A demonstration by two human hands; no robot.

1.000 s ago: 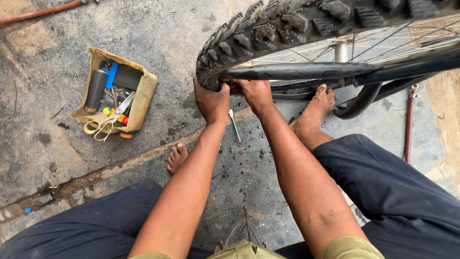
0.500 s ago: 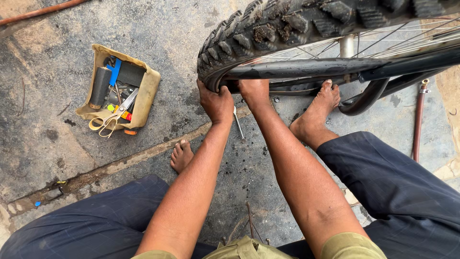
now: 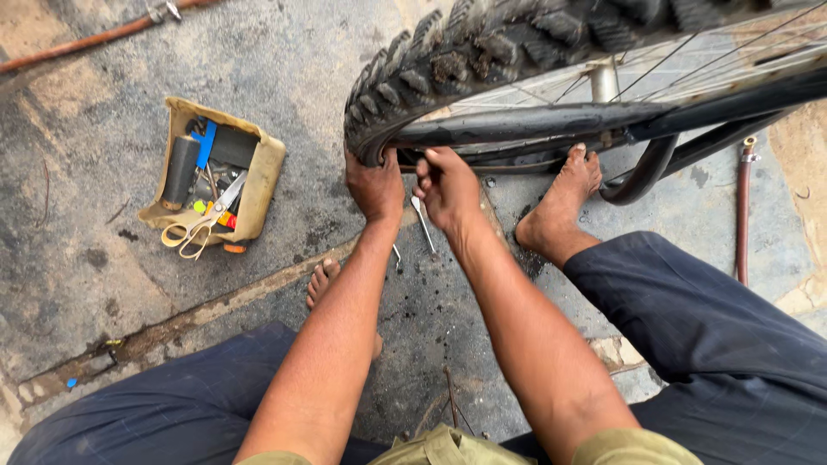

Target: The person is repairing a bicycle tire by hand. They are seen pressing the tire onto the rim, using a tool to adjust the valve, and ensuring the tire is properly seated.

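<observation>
Left hand fingers curl tight on knobby bike tyre edge. Right hand fingers pinch black rim. Tyre looks thick, stiff, grippy; best held at edge.

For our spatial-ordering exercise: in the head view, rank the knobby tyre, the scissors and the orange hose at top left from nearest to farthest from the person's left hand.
From the left hand:
1. Knobby tyre, touching, just above.
2. Scissors, left, in the tool box.
3. Orange hose, far upper left.
</observation>
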